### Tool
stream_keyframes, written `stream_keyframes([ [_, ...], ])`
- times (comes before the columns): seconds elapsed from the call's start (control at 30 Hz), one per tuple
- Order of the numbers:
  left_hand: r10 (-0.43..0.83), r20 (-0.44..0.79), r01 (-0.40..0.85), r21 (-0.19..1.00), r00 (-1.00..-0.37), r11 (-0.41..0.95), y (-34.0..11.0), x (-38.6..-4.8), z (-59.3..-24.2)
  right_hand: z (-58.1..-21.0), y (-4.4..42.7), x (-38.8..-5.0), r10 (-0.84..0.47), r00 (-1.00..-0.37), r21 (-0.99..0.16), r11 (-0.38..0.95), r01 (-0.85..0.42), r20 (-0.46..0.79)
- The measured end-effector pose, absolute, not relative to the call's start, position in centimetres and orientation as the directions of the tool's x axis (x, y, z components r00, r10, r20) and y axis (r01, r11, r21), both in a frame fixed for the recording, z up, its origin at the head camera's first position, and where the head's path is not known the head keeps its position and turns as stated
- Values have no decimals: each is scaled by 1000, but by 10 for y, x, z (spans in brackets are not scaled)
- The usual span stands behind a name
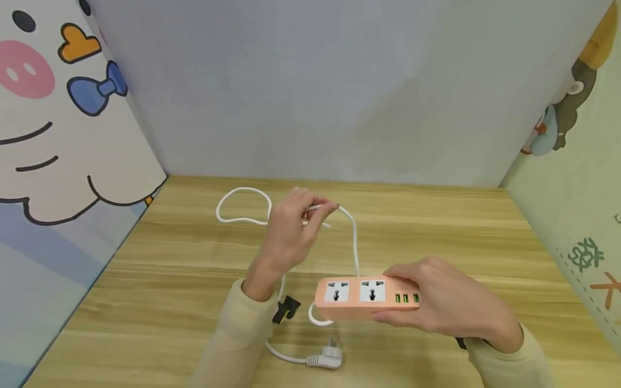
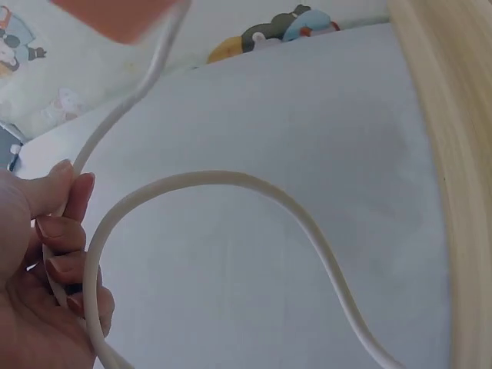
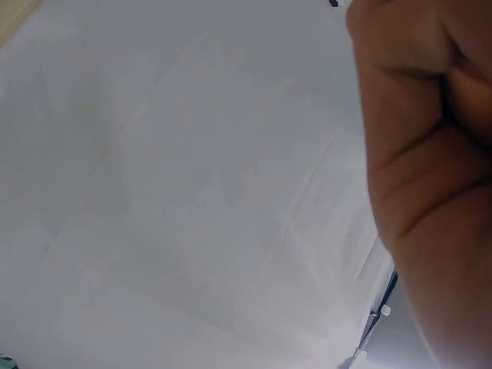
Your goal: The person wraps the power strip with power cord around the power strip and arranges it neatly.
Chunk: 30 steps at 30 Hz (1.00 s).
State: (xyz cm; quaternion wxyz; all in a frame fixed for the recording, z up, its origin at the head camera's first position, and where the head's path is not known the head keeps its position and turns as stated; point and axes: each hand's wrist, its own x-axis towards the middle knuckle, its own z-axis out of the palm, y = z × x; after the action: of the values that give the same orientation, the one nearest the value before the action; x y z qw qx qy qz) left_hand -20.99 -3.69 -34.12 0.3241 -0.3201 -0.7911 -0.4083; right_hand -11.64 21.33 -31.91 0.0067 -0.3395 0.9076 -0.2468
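My right hand (image 1: 451, 299) grips the right end of an orange power strip (image 1: 346, 312), thumb along its near side and fingers at the far side. Two white sockets and several green USB ports face up. A white cord (image 1: 356, 242) rises from its far edge to my left hand (image 1: 291, 229), which pinches it between thumb and fingers. In the left wrist view, the fingers (image 2: 65, 231) curl round the cord, and a loop of it hangs beside them. The white plug (image 1: 330, 357) lies on the table below the strip, prongs pointing away. The right wrist view shows only part of the right hand (image 3: 430, 154).
The wood-grain table (image 1: 145, 302) meets a pale back wall (image 1: 310, 91). A loop of cord (image 1: 242, 188) lies toward the back left. A small black strap (image 1: 287, 309) sits by the left sleeve. Cartoon-printed panels (image 1: 87, 156) flank both sides.
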Motion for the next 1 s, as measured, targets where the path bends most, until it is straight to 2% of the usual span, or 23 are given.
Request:
stream_keyframes([
  [0.1,255,802,801,397,-541,448,-36,-203,-335,-321,212,-120,-546,-833,-438,729,-526,90],
  [0.2,269,809,808,367,-522,461,-35,-196,-330,-324,211,-124,-487,-870,-443,766,-466,75],
  [0.57,303,792,781,317,-531,538,-35,-170,-314,-331,216,-143,-317,-925,-359,855,-375,209],
  [0.67,305,768,773,358,-563,524,-34,-163,-310,-331,220,-146,-278,-931,-370,861,-350,235],
  [0.8,315,701,742,455,-639,493,-34,-156,-307,-330,221,-146,-190,-930,-403,860,-313,315],
  [0.9,337,645,716,514,-686,473,-34,-152,-306,-331,221,-147,-125,-894,-415,852,-319,430],
  [1.0,384,602,711,541,-700,449,-34,-150,-305,-331,222,-150,-81,-845,-418,841,-342,529],
])
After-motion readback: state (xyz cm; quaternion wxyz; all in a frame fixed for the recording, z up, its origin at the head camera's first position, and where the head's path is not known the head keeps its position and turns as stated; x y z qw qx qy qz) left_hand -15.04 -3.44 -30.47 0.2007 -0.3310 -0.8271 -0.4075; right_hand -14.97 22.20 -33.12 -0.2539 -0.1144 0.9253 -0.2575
